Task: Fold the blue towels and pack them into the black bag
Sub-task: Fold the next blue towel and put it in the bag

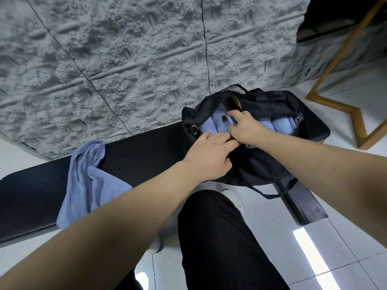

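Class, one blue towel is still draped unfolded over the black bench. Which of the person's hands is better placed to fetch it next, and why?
Probably the left hand. It rests at the black bag's near edge, on the side toward the unfolded towel. The right hand is deeper in the bag, on the packed towels.

- I can read no text, label, brand, number or sign anywhere in my view.
- The black bag [261, 164] at right of centre shows me only plain fabric and a blank metal ring [194, 129].
- The blue towels [280, 125] inside it carry no print.
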The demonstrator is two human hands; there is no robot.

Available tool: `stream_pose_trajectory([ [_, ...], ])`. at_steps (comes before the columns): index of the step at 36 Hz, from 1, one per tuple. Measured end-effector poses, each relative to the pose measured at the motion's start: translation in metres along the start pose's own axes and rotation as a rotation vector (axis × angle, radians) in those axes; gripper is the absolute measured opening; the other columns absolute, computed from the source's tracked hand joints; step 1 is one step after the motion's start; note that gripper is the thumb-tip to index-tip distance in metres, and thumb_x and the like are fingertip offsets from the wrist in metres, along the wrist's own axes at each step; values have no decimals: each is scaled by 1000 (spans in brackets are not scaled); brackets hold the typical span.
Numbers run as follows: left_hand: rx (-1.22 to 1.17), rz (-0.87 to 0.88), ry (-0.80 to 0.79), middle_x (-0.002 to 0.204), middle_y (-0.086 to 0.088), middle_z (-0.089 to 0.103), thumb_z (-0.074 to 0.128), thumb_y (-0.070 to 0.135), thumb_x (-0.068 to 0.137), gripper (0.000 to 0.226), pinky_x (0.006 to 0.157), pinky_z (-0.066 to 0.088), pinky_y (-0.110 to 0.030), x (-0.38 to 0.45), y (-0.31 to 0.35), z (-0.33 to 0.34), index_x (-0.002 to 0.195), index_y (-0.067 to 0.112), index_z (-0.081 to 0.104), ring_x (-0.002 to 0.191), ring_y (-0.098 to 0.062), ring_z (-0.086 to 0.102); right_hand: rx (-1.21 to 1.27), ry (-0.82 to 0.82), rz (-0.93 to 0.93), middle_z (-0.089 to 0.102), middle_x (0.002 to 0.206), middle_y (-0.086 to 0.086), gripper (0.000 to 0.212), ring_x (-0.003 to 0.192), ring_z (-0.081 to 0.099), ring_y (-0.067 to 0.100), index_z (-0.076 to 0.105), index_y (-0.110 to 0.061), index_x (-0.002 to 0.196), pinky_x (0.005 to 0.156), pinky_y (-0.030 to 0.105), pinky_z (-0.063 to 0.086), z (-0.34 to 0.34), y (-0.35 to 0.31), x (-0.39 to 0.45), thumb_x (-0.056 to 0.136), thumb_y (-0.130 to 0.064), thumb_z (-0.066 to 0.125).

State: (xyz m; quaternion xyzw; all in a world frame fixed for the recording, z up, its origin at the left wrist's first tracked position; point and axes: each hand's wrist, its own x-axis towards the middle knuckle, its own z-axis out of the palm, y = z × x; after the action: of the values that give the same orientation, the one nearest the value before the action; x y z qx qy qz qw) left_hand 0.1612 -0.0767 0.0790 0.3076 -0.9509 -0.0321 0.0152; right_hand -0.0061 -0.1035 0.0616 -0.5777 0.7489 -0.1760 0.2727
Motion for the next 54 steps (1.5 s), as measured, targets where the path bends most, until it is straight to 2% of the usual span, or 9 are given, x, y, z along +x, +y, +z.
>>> stream_pose_trajectory([
  [4,-45,-18,63,130,4,53,56,27,86,53,100,37,-33,-20,3,-11,139,24,51,114,-19,53,3,74,-63,45,136,9,42,116,52,32,47,-26,138,98,43,46,-9,-10,-22,96,-26,47],
  [9,-88,-103,79,140,4,47,55,26,86,56,101,40,-36,-48,-1,-27,142,23,47,123,-19,50,34,67,-120,61,108,7,31,91,55,23,51,-18,128,74,31,39,-16,-39,-46,99,-26,45],
  [15,-79,-228,75,150,8,33,53,30,90,60,95,42,-38,-88,-13,-47,147,28,35,121,-22,49,43,-51,-252,68,99,-2,18,98,61,18,65,-24,97,89,34,49,-13,-85,-73,98,-26,47],
  [22,-64,-336,49,150,8,32,49,32,93,54,93,44,-41,-137,-38,-59,145,28,38,118,-23,50,6,-174,-372,66,91,-4,22,73,55,8,66,-21,95,62,23,41,-3,-135,-99,100,-24,45],
  [27,-93,-407,62,150,9,31,50,32,93,52,89,45,-41,-159,-52,-53,143,27,40,116,-22,51,3,-209,-391,64,88,-4,20,83,57,15,58,-26,87,76,31,47,12,-160,-103,100,-24,43],
  [39,-248,-613,-16,143,11,43,52,30,96,43,83,46,-29,-217,-110,-9,138,28,48,112,-14,54,66,-353,-355,62,78,-8,19,73,57,15,58,-28,85,76,37,50,75,-194,-93,97,-28,44],
  [45,-339,-748,-61,132,12,49,48,25,95,37,88,48,-36,-248,-146,25,131,30,53,119,-19,53,86,-391,-350,69,89,5,20,71,59,16,52,-36,109,78,37,52,110,-200,-78,96,-22,48],
  [52,-301,-926,-24,142,9,39,53,22,91,46,60,41,-26,-265,-173,45,136,30,48,115,-19,50,102,-461,-313,62,81,-7,24,68,56,8,59,-28,116,80,32,50,151,-210,-61,95,-21,50],
  [54,-266,-978,-14,146,9,35,55,26,90,48,65,43,-29,-270,-180,48,137,31,47,119,-20,49,121,-471,-302,63,81,-6,24,67,56,8,59,-26,116,74,28,48,161,-215,-57,96,-20,50],
])
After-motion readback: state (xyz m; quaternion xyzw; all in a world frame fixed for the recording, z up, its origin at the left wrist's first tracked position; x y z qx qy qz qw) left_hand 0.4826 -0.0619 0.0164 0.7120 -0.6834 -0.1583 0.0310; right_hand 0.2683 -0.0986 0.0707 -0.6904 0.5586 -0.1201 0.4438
